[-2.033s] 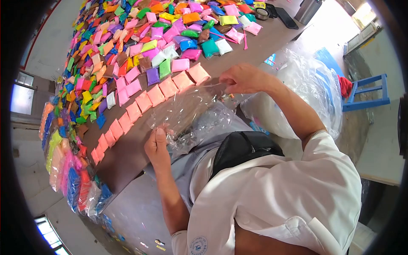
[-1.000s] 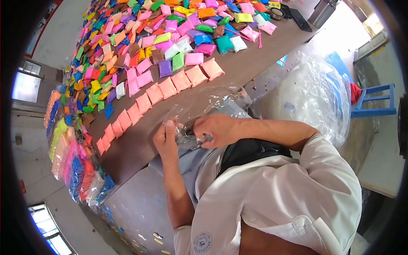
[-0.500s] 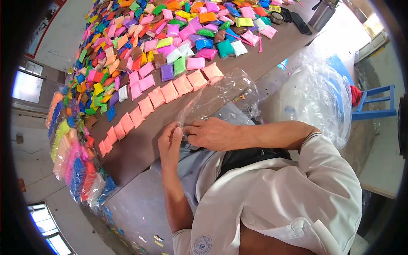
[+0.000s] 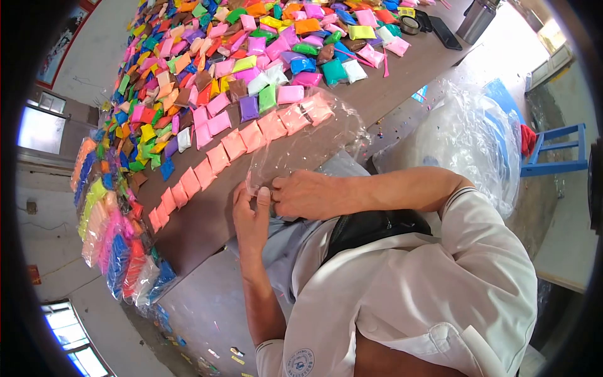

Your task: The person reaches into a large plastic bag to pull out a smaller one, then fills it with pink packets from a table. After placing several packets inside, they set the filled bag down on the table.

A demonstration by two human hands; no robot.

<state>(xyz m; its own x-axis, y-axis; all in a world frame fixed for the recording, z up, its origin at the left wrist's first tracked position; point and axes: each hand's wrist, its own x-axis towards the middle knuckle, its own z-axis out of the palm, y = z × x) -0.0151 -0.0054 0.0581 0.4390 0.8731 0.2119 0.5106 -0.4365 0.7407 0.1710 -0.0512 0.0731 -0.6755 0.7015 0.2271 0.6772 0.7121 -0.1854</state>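
Observation:
A clear plastic bag stretches up and away from my hands, its far part lying over the right end of a row of salmon-pink packets. My left hand pinches the bag's near edge, thumb pointing up. Close beside it, my right hand is closed on the same edge with curled fingers; its fingertips are partly hidden. Both hands are at the front edge of the brown table, in front of my body. The packets run in a slanting line across the table.
Many small coloured packets are heaped beyond the row. Larger bags of packets hang at the table's left end. A phone, tape roll and steel flask stand far right. A big clear plastic bundle and blue stool are right.
The clear bag has spread wider and further over the packets at the right end of the row. My hands have shifted slightly, with the left thumb and right fingers a little further apart.

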